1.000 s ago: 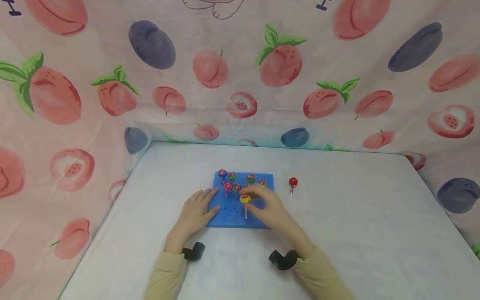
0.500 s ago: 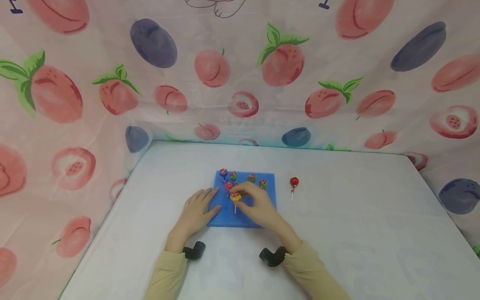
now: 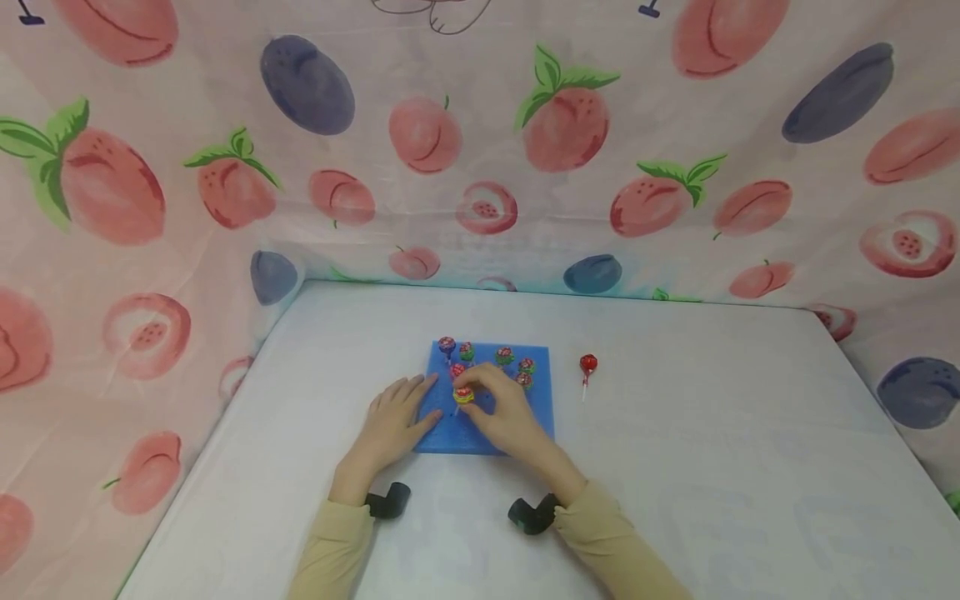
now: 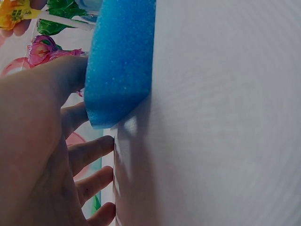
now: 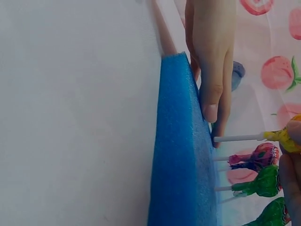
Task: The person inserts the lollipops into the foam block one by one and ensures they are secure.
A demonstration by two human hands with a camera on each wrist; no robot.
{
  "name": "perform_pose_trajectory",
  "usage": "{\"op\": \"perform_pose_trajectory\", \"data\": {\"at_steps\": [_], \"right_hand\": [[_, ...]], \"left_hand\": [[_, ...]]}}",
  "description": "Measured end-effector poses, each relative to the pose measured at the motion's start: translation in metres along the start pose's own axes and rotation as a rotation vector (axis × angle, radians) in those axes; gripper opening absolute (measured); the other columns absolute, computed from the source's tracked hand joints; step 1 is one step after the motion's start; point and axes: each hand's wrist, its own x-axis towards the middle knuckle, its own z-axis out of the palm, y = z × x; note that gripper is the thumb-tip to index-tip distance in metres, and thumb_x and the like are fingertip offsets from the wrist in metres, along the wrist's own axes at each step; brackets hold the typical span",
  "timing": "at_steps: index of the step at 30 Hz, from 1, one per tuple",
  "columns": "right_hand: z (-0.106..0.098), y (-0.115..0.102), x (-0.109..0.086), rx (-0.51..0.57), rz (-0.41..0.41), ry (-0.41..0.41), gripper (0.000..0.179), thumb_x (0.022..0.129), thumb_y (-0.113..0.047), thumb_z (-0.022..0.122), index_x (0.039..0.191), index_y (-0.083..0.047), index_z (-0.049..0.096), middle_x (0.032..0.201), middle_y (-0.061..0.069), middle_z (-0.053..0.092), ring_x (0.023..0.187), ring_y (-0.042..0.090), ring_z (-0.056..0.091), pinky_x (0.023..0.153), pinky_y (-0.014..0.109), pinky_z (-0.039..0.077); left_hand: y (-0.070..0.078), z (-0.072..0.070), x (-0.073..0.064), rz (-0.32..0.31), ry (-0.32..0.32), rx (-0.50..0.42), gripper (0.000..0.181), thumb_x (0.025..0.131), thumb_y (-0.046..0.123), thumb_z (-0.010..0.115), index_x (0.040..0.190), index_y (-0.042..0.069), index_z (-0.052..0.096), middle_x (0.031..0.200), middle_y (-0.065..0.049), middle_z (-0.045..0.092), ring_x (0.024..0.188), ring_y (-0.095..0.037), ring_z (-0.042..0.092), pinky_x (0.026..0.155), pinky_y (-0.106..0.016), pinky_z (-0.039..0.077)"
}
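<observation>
My right hand [image 3: 504,412] pinches a yellow-wrapped lollipop [image 3: 463,395] by its head over the left part of a blue foam board [image 3: 517,429]. Its white stick points down; in the right wrist view the tip of the stick [image 5: 240,138] is at the board's upper face, and I cannot tell whether it has entered. Straight, spread fingers mark my left hand [image 3: 388,425], which rests at the board's left edge with the thumb on top. Behind the held candy, a pink lollipop [image 3: 457,372] stands upright in the foam, partly covered by my right fingers.
Further back in the foam stand a purple lollipop [image 3: 447,344] and several green-wrapped ones, such as the green lollipop [image 3: 504,356]. A red lollipop [image 3: 588,364] lies on the white table [image 3: 712,433], right of the board. Fruit-patterned cloth [image 3: 480,125] hangs behind.
My right hand has carried the yellow lollipop leftward across the board, and its stick now leans. My left hand has stayed at the board's edge.
</observation>
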Motion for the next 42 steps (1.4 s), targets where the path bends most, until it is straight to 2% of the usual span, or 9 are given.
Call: {"op": "perform_pose_trajectory", "data": {"at_steps": [7,13,29,42], "right_hand": [[0.005,0.001,0.001,-0.032,-0.013,0.044,0.026,0.082,0.003,0.071,0.104,-0.009,0.064,0.103,0.003,0.067,0.098,0.016,0.063,0.089,0.03,0.055],[0.008,-0.002,0.001,-0.046,0.021,0.02,0.026,0.083,0.003,0.07,0.104,-0.01,0.063,0.104,0.002,0.066,0.099,0.015,0.063,0.092,0.032,0.054],[0.012,-0.004,0.002,-0.123,-0.007,-0.033,0.03,0.083,0.004,0.069,0.109,-0.009,0.063,0.109,0.002,0.065,0.105,0.016,0.062,0.095,0.031,0.053],[0.013,-0.009,0.0,-0.307,-0.042,-0.083,0.031,0.085,-0.002,0.069,0.114,-0.012,0.064,0.116,0.001,0.066,0.114,0.017,0.062,0.098,0.031,0.052]], "left_hand": [[-0.001,0.0,-0.001,0.003,0.006,-0.001,0.062,0.097,0.045,0.051,0.151,0.019,0.033,0.155,-0.014,0.035,0.145,-0.039,0.025,0.115,-0.063,0.021],[-0.001,0.0,-0.001,0.008,0.014,-0.008,0.061,0.097,0.045,0.05,0.15,0.02,0.034,0.154,-0.014,0.036,0.144,-0.04,0.026,0.114,-0.063,0.021],[-0.002,0.0,-0.001,0.002,0.002,-0.01,0.061,0.097,0.046,0.049,0.151,0.021,0.033,0.155,-0.013,0.036,0.145,-0.039,0.025,0.114,-0.063,0.021],[-0.001,0.0,0.0,0.013,0.017,-0.005,0.061,0.097,0.044,0.051,0.151,0.02,0.033,0.154,-0.013,0.036,0.144,-0.039,0.026,0.114,-0.063,0.022]]}}
